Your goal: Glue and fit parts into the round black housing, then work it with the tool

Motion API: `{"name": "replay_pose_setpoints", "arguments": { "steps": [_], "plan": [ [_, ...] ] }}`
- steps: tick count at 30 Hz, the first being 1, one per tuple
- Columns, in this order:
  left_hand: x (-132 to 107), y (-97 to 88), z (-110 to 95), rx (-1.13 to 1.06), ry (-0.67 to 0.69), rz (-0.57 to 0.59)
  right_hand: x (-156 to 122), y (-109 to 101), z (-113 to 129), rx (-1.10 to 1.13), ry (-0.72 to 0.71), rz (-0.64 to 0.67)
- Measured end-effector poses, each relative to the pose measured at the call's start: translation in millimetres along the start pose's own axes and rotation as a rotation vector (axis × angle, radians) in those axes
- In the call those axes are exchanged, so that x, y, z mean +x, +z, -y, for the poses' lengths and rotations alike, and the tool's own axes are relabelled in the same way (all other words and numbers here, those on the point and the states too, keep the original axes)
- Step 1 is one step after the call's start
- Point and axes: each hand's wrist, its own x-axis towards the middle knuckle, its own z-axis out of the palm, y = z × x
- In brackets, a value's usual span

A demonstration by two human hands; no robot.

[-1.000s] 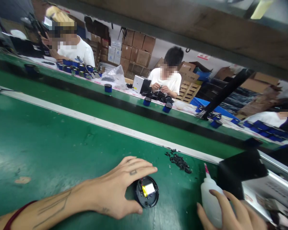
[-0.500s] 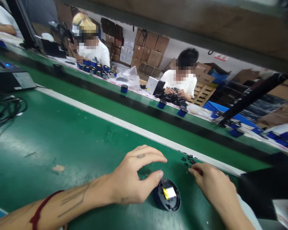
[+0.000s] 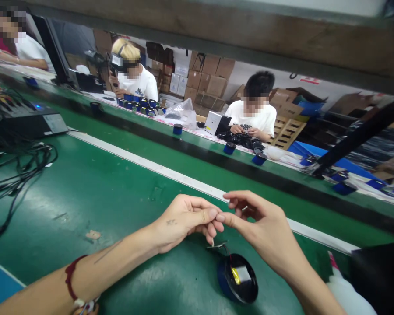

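My left hand (image 3: pixel 192 221) is closed in a pinch, thumb against forefinger; whatever lies between the fingertips is hidden. My right hand (image 3: pixel 261 227) meets it with the thumb tip, its forefinger raised apart and nothing visible in its fingers. Just under my left fingers a small circuit board (image 3: pixel 218 247) is seen edge-on, tilted, close to or touching a lower finger. A thin red wire runs from it towards a round dark blue housing (image 3: pixel 223 282) on the green bench. Inside that housing lies a silver battery pack (image 3: pixel 244 274) with yellow tape.
A white bottle with a red tip (image 3: pixel 346 291) stands at the right, beside a black object (image 3: pixel 381 267). Black cables (image 3: pixel 22 170) lie at the left. Beyond a white strip (image 3: pixel 144 164), blue round housings (image 3: pixel 177 128) line the far side, where several people sit.
My right hand has left the small black pieces and come over to my left hand. My left fingers have closed, and the circuit board now shows above the housing.
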Motion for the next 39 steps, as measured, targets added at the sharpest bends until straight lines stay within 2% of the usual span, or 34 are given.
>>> {"name": "replay_pose_setpoints", "arguments": {
  "steps": [5, 8, 13, 17, 20, 23, 31, 39],
  "plan": [
    [6, -7.3, 0, 0.051, 0.066, -0.131, -4, 3, -21, -0.079, 0.328, 0.344],
    [7, -8.4, 3, 0.072, 0.066, -0.170, -8, 7, -23, 0.040, 0.394, 0.441],
    [7, -7.7, 13, 0.131, -0.043, -0.112, -22, -7, -27, 0.153, 0.337, 0.353],
    [6, -6.1, 23, 0.187, -0.128, -0.068, -39, -18, -38, 0.031, 0.240, 0.241],
    [6, -4.1, 28, 0.177, -0.158, -0.060, -44, -14, -39, -0.009, 0.149, 0.208],
    [5, -1.5, 32, 0.137, -0.181, -0.040, -43, -7, -34, 0.060, 0.162, 0.160],
    [3, 2.1, 33, 0.088, -0.191, -0.015, -43, -8, -33, 0.084, 0.193, 0.202],
    [2, 4.5, 34, 0.095, -0.192, -0.020, -47, -10, -30, 0.001, 0.107, 0.160]
  ]
}}
